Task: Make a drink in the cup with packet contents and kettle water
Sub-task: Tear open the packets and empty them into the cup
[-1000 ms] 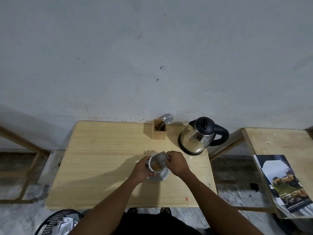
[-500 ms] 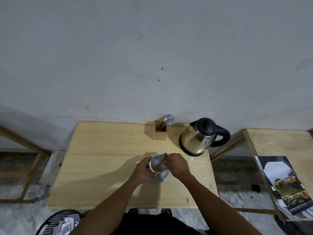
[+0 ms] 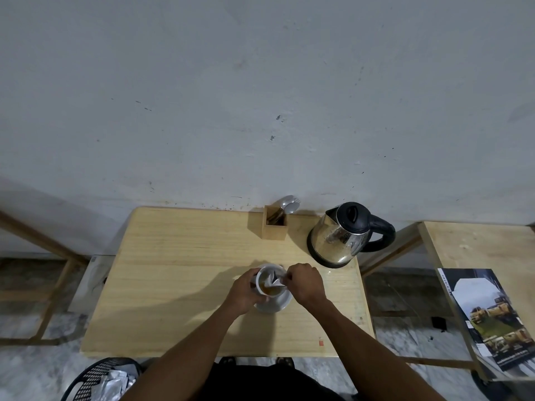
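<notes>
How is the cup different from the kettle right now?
The cup is small, white and open-topped, with brown contents showing; the kettle is much larger, shiny steel, its black lid closed. The cup is held by the left hand while the right hand tips a packet into it; the kettle stands untouched. The cup sits on a saucer. Both are upright on the wooden table.

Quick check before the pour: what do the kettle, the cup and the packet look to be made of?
Kettle: shiny metal body, likely steel, mirroring the table; matte black lid and handle, probably plastic. Cup: glossy white, looks ceramic, as does the saucer. Packet: silvery, creased, probably foil.
</notes>
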